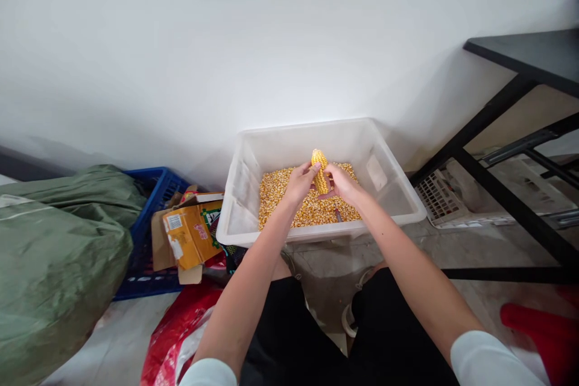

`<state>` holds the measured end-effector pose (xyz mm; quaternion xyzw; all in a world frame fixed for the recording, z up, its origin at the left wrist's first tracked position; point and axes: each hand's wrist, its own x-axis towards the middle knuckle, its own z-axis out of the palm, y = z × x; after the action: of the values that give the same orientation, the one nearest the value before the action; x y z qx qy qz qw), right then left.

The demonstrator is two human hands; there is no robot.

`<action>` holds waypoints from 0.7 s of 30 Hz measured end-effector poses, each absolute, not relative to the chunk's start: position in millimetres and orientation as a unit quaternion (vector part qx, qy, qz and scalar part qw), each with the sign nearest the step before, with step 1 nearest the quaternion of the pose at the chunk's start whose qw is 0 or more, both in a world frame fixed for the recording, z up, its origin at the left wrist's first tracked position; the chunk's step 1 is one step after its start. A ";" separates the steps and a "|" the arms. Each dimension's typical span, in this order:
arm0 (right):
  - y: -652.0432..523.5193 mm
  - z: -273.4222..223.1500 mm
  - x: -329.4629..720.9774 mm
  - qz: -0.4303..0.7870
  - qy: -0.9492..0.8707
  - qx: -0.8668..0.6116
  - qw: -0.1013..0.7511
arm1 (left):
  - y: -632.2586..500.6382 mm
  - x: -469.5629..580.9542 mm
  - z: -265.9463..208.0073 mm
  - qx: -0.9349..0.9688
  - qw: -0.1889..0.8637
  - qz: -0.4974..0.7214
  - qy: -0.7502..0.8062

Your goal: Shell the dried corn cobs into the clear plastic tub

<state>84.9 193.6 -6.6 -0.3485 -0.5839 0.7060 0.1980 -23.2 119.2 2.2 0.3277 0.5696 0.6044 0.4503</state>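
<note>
An ear of corn (pixel 320 170), yellow and full of kernels, is held nearly upright over a white plastic tub (pixel 316 128). My left hand (pixel 301 182) grips it from the left, with the thumb across its front. From the right, my right hand (pixel 340 183) has its fingers closed around the lower part of the ear. Below both hands, loose corn kernels (pixel 278 199) cover much of the tub's floor. A dark-tipped tool or stick (pixel 338 215) lies on the kernels near the front wall; its kind is unclear.
To the left are a blue crate (pixel 151 286), an orange cardboard box (pixel 194 235) and a large green bag (pixel 58 265). A red plastic bag (pixel 181 325) lies by my left leg. On the right stands a black metal-framed table (pixel 497 193), with a white basket (pixel 438 199) beneath.
</note>
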 end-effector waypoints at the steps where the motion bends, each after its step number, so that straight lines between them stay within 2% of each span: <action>1: 193.0 -6.1 85.4 0.710 -0.583 -0.344 0.194 | 118.9 -23.6 2.7 0.327 0.452 0.605 0.568; 8: 184.3 -1.4 94.8 0.633 -0.677 -0.315 0.205 | 117.1 -26.7 2.2 0.309 0.438 0.609 0.584; 15: 182.3 -3.1 97.5 0.390 -0.831 -0.308 0.251 | 116.9 -27.6 0.6 0.305 0.433 0.612 0.588; 21: 183.9 -7.3 94.4 0.370 -0.836 -0.321 0.249 | 116.6 -24.6 4.3 0.292 0.437 0.598 0.605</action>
<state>94.4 183.9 -7.3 -0.3207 -0.8357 0.3699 0.2488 -24.6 116.6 4.3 0.2916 0.6046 0.5983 0.4375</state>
